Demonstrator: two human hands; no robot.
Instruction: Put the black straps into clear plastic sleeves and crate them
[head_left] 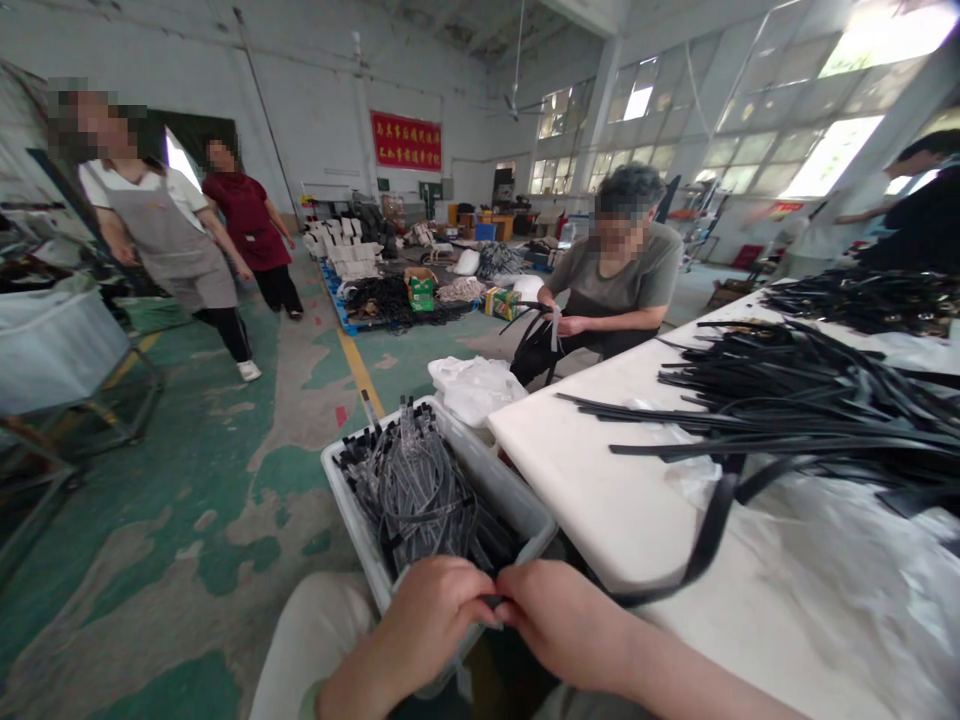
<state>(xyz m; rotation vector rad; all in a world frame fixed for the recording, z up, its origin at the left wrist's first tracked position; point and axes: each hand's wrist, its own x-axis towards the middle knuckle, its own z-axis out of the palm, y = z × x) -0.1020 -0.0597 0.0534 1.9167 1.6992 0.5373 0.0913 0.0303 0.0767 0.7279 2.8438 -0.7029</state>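
Note:
My left hand (431, 615) and my right hand (559, 615) meet fingertip to fingertip above the near end of a pale plastic bin (349, 520). Both are closed in a pinch on a dark end that shows only slightly between the fingers. A black strap (709, 535) hangs over the table edge and passes behind my right wrist; it appears to lead to that pinch. Inside the bin lie many black straps in clear wrapping (420, 485). The palms and most of the held end are hidden.
On the right, a white table (570, 480) bears a heap of black straps (810, 400) and crumpled clear plastic (847, 570). A seated person (619, 265) handles straps beyond the bin, near a white bag (476, 385). Two people walk at left, past a wheeled cart (60, 345).

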